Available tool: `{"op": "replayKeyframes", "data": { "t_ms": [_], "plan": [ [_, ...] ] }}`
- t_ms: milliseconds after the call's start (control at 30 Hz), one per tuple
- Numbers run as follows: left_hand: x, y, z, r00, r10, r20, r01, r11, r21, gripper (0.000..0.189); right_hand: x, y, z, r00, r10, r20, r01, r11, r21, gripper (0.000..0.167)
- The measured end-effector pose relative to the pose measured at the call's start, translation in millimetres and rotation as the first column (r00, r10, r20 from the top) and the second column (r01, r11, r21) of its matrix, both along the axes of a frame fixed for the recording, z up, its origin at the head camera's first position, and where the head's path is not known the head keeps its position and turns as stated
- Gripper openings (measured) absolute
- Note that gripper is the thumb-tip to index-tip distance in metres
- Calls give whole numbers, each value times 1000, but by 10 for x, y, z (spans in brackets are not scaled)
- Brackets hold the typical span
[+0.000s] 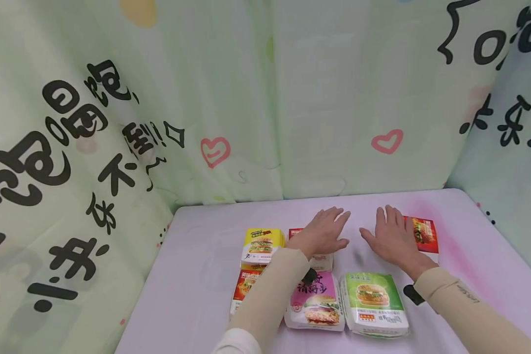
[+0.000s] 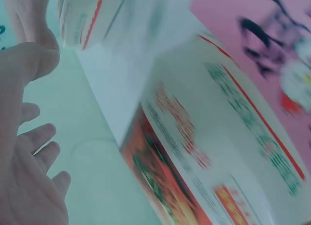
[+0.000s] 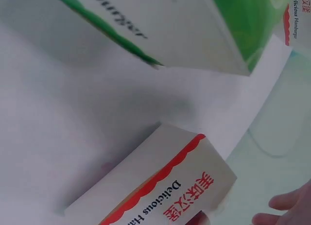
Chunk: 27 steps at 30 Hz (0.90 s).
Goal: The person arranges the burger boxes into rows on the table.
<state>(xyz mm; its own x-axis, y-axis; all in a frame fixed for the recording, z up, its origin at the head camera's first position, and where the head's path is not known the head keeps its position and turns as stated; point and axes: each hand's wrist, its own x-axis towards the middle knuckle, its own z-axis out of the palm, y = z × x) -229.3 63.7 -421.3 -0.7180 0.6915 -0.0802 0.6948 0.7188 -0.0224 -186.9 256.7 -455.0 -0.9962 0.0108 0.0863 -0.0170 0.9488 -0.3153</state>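
Note:
My left hand hovers above a red and white hamburger box, partly covering it, with fingers loosely stretched and nothing held. To its right, my right hand is spread beside another red hamburger box; whether it touches that box cannot be told. In the right wrist view, a white box with a red scalloped stripe lies near a fingertip at the bottom edge. Closer to me lie a pink-topped box and a green-topped box, side by side.
A yellow hamburger box stands at the left, with a red box in front of it, partly hidden by my left sleeve. The boxes rest on a pale lilac table. Printed curtains hang behind and at both sides.

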Motion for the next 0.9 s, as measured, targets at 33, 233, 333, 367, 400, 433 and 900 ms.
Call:
{"op": "replayKeyframes", "data": {
  "t_ms": [33,233,333,367,400,433,900],
  "plan": [
    [-1,38,-3,1000,-1,-1,1,1000,-3,69,4,13,-5,1000,-12,7,12,1000,3,88],
    [-24,231,-5,1000,12,15,-12,1000,-26,67,42,115,-29,997,-78,23,78,997,27,96],
    [-25,314,15,1000,9,0,-9,999,-38,66,43,161,-35,993,-119,6,119,992,47,97],
    [-17,342,22,1000,10,1,-10,999,-38,66,45,176,-34,991,-132,4,132,990,51,97],
    [-7,375,25,1000,12,3,-12,999,-41,66,46,191,-34,990,-143,5,143,988,56,98],
    [5,408,27,1000,12,5,-12,999,-42,66,48,209,-36,988,-153,6,152,987,59,98],
    [162,706,-68,1000,0,30,2,999,-49,62,184,319,-48,984,-166,64,159,982,101,95]
  ]
}}
